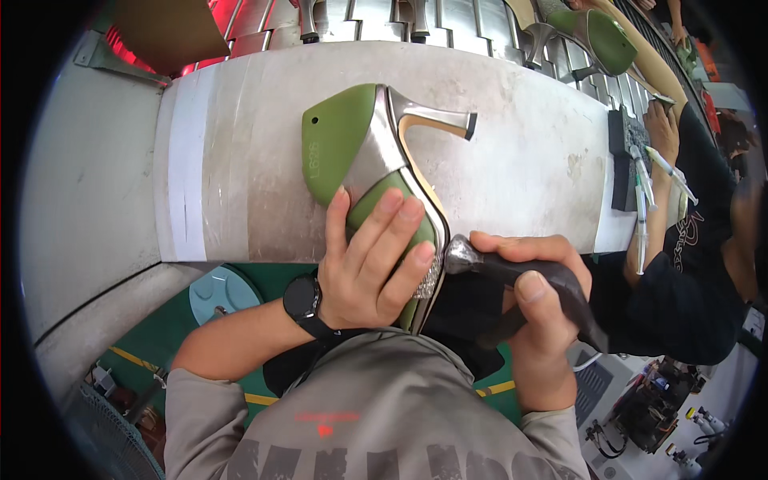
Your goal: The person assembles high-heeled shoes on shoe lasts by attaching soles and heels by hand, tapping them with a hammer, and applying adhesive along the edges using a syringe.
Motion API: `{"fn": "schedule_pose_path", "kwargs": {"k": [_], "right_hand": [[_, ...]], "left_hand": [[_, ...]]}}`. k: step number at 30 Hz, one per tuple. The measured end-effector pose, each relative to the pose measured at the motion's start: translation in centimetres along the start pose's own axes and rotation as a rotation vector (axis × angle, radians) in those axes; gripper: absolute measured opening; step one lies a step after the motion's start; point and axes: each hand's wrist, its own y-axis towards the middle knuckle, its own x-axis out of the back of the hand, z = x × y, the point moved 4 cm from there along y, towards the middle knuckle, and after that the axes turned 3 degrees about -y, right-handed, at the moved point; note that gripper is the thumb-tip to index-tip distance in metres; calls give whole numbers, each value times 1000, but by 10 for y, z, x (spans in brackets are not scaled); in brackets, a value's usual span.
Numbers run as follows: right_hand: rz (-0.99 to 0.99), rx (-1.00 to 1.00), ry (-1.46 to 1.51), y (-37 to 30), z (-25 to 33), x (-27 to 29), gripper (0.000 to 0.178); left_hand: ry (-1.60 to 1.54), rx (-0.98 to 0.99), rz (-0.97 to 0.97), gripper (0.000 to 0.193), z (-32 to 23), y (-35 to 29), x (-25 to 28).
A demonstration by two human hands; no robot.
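Observation:
A silver high-heeled shoe lies on its side around a green shoe last, partly on the pale bench and partly over its near edge. Its heel points right, its toe toward my body. My left hand holds it, fingers laid across the last and upper; a glittery band shows beside the fingertips. In my right hand is a dark tool with a rounded metal head, probably lasting pincers. That head touches or nearly touches the sole edge near the forefoot. My fingers wrap round its handle and hide part of it.
The pale curved bench spans the front. Beyond it runs a metal slat conveyor carrying more heeled shoes, one on a green last. At right, a co-worker's hand is beside a dark block and syringe-like tubes. A blue round stool stands lower left.

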Motion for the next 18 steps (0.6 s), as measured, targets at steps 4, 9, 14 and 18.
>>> {"fn": "schedule_pose_path", "kwargs": {"k": [4, 9, 14, 18], "right_hand": [[143, -93, -77, 40, 7, 5, 24], [306, -361, -348, 93, 31, -13, 36], [355, -317, -380, 116, 28, -29, 38], [265, -91, -293, 103, 16, -43, 34]], "left_hand": [[16, -13, 20, 43, 0, -6, -2], [18, -8, 27, 42, 0, -11, -4], [26, -12, 24, 41, -2, -8, -4], [29, 14, 54, 38, 1, 3, 3]]}}
